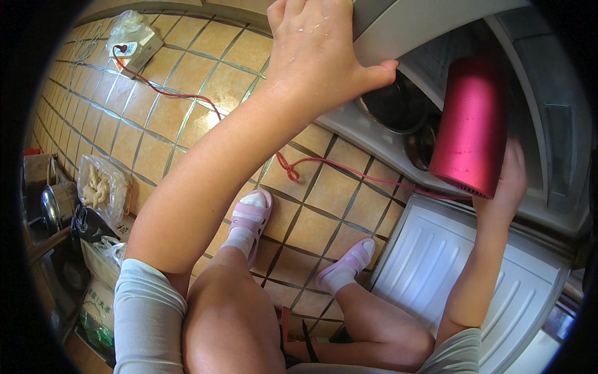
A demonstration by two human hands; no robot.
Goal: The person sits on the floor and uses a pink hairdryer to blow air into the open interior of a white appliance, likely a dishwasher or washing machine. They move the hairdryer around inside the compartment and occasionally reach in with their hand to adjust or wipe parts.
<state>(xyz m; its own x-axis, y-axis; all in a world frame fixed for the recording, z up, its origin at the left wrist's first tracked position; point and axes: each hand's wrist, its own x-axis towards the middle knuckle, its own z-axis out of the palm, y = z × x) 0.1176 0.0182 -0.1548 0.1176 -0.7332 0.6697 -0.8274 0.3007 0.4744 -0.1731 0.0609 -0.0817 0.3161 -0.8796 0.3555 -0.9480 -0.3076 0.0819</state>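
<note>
My right hand point(510, 177) grips a magenta hair dryer point(469, 126) from behind; its barrel hides the handle and most of my fingers. The dryer is inside the open lower compartment of a refrigerator point(507, 93), tilted, with its vented rear end towards me. Water drops cover the back of my left hand point(313, 51), which rests at the pale refrigerator panel point(397, 28) above that compartment. Its thumb sticks out to the right across the panel's edge, and the fingertips are cut off or hidden. Two dark metal pots point(395, 105) stand on the compartment's floor, left of the dryer.
The opened white refrigerator door point(448, 266) lies to my right. A red cord point(345, 163) crosses the tiled floor point(308, 224), running to a power strip point(125, 48) on a box point(145, 51). Bags point(100, 189) and a metal pot point(56, 205) stand along the left.
</note>
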